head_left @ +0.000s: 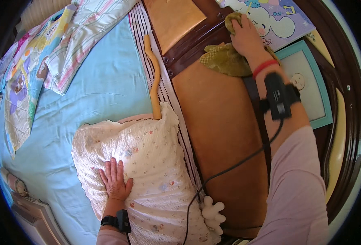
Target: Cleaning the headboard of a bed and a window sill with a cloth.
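Observation:
My left hand (pixel 116 179) lies flat with its fingers spread on a white pillow (pixel 156 163) printed with small figures. My right hand (pixel 245 38) is stretched far forward at the upper right, its fingers pressed over an olive green cloth (pixel 225 61). Part of that cloth bunches beneath the fingertips, and more hangs below the palm over the brown headboard (pixel 221 118). Just beyond the hand is a purple cartoon picture (pixel 280 24). A teal-framed picture (pixel 325 100) leans beside my right forearm, which partly covers it. Black devices are strapped to both arms.
A wavy wooden stick (pixel 154 77) lies along the bed's edge above the pillow. White plush (pixel 213 214) sits by the pillow's lower right. A plaid quilt (pixel 82 45) covers part of the light blue sheet (pixel 111 77). A black cable (pixel 237 163) runs from my right forearm.

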A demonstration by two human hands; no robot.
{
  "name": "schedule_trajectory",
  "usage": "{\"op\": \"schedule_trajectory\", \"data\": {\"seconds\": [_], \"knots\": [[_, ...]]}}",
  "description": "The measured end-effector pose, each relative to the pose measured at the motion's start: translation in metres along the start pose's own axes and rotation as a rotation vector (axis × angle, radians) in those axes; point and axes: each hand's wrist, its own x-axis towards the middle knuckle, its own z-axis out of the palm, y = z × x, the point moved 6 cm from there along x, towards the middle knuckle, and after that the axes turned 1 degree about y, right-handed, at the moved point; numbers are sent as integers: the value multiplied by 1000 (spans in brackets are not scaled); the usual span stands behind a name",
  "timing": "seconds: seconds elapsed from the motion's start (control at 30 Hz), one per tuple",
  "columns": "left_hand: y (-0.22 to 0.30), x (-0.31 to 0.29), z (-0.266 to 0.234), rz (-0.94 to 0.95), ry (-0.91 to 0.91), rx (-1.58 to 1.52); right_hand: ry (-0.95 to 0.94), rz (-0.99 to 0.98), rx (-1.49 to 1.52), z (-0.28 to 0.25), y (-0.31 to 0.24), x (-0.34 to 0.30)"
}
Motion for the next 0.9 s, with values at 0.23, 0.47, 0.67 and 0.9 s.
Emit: {"op": "schedule_trajectory", "data": {"seconds": [0.23,0.47,0.67,0.9], "knots": [[3,1,-5,5,21,1,-90,-265,297,13,-72,-30],[7,1,-4,43,104,32,-318,-350,227,52,-185,-76],[9,4,-11,41,120,31,3,-410,371,63,-205,-142],[8,-3,-40,93,98,-10,-84,-282,488,-19,-152,-236]]}}
